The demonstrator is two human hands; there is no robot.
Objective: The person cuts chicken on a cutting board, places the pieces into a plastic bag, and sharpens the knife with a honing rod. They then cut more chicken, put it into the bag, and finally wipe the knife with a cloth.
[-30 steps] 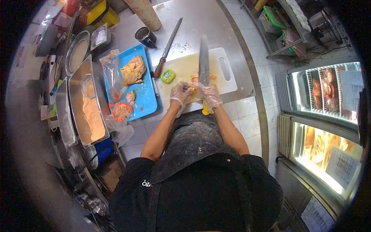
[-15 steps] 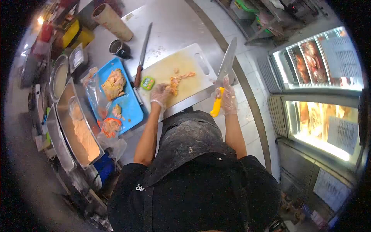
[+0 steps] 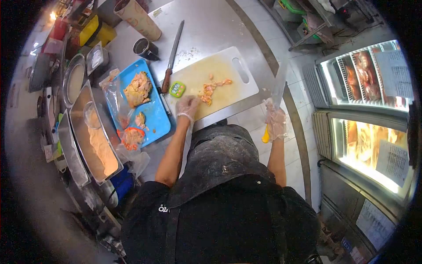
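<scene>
My left hand (image 3: 187, 107), in a clear glove, rests at the near left edge of the cutting board (image 3: 239, 88), fingers loosely bent, with nothing visible in it. Just right of its fingertips lie strips of pale orange meat (image 3: 208, 93). My right hand (image 3: 275, 122), also gloved, is closed around the yellow handle of a large knife (image 3: 280, 86), off the board's right side. The blade points up and away and is blurred. A green timer (image 3: 177, 89) sits on the board's left part, above my left hand.
A blue tray (image 3: 151, 121) holds meat pieces and a plastic bag. Near it are a sharpening rod (image 3: 176, 46), a dark cup (image 3: 146, 49) and a patterned cylinder (image 3: 137, 20). A metal pan of orange powder (image 3: 102, 152) stands left. Lit display cabinets (image 3: 369, 149) are on the right.
The view has shifted, moving the table right in the picture. My left hand has drawn slightly away from the meat. My right hand has moved outward with the knife, whose blade now stands more upright.
</scene>
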